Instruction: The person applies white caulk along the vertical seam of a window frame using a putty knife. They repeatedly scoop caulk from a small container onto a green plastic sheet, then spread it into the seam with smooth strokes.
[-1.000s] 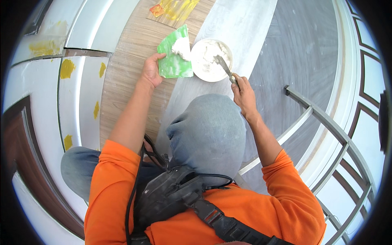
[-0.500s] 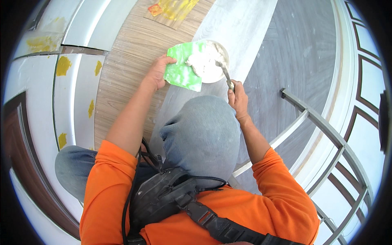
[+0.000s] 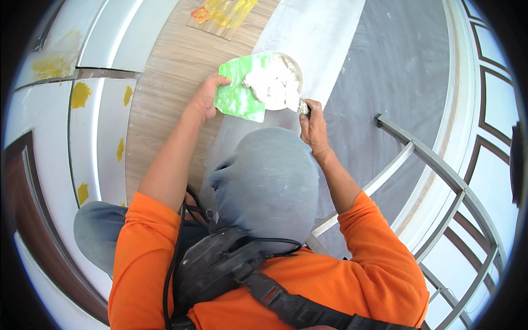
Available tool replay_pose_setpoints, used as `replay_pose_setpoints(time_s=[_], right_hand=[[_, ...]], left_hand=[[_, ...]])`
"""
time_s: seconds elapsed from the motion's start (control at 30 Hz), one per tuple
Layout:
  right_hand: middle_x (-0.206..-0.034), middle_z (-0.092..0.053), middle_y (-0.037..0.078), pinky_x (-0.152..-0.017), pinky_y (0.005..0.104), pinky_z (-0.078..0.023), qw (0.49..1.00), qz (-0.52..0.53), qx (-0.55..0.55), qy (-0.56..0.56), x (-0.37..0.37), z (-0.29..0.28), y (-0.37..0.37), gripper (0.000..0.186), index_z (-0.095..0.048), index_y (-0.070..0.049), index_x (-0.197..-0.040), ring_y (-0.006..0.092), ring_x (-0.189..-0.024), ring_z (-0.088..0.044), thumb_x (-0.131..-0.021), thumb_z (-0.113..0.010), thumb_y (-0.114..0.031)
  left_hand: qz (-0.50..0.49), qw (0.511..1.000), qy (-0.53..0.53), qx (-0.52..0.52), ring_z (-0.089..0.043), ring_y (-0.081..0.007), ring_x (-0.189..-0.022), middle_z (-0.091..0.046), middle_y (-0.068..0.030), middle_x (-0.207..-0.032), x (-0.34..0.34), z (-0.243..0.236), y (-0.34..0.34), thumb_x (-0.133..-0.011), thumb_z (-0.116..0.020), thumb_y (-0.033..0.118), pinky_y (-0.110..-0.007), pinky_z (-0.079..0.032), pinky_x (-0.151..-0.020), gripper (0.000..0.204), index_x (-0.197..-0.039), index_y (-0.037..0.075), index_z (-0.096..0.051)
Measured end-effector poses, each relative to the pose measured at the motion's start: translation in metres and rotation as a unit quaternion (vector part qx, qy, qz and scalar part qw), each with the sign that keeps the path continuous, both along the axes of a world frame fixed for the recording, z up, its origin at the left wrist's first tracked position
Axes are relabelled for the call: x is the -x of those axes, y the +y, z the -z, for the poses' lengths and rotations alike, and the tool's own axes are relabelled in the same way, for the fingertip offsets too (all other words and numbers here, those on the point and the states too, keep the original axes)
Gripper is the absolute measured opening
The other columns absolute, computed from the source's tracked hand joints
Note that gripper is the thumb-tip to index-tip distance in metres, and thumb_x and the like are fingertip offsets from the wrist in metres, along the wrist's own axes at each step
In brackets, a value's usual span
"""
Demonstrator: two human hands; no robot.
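My left hand grips a flat green board, thumb on top, at its left edge. White putty is heaped on the board's right part, which overlaps a round white tub. More white paste fills the tub, and glare hides where the heap ends and the tub's contents begin. At the tub's lower right rim, my right hand is closed round the handle of a putty knife. Its metal part is smeared white, and the blade's end is lost against the bright paste.
A grey metal ladder lies at the right on the dark floor. At the left, white panels carry yellow patches. A wood-look board with yellow smears lies farther ahead. My denim-covered knee rises just below the tub.
My right hand has pulled the putty knife back from over the paste to the tub's lower right rim and turned it. The green board stays over the tub; the whole view has shifted slightly.
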State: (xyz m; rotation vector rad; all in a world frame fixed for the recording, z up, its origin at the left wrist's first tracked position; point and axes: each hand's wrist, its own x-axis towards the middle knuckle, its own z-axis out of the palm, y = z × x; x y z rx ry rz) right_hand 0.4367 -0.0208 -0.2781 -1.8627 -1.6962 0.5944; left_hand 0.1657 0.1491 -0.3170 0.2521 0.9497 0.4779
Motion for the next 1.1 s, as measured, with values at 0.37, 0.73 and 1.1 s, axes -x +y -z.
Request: replay_pose_setpoints(time_s=[0.37, 0.73, 1.1], right_hand=[[-0.122, -0.056, 0.021, -0.093, 0.0442, -0.049, 0.998, -0.04, -0.035, -0.039, 0.005, 0.006, 0.018, 0.045, -0.048, -0.004, -0.134, 0.0388, -0.107, -0.058, -0.091, -0.059, 0.004], [-0.104, -0.064, 0.016, -0.084, 0.0428, -0.05, 0.997, 0.021, 0.066, -0.042, -0.023, 0.001, 0.016, 0.029, -0.061, -0.001, -0.119, 0.0334, -0.092, -0.062, -0.092, -0.057, -0.01], [-0.063, -0.063, 0.011, -0.044, 0.0272, -0.047, 0.781, 0.046, 0.292, 0.551, -0.006, -0.05, 0.073, 0.047, -0.065, 0.004, -0.092, 0.0158, -0.046, -0.056, -0.102, -0.054, -0.04]], left_hand=[[0.039, 0.992, -0.12, 0.004, -0.066, -0.0264, -0.114, -0.062, -0.0163, -0.129, -0.027, -0.015, -0.015, -0.092, -0.056, 0.014, -0.041, -0.054, -0.103, 0.053, -0.143, 0.001, -0.047], [-0.022, 0.996, -0.086, -0.027, -0.067, -0.0274, -0.11, -0.066, -0.0169, -0.122, 0.011, -0.021, 0.019, -0.092, -0.057, 0.018, -0.043, -0.055, -0.099, 0.047, -0.132, -0.005, -0.053], [0.029, 0.995, -0.098, 0.023, -0.067, -0.0272, -0.112, -0.065, -0.0171, -0.123, -0.007, -0.009, -0.002, -0.088, -0.058, 0.015, -0.043, -0.056, -0.1, 0.05, -0.134, -0.002, -0.053]])
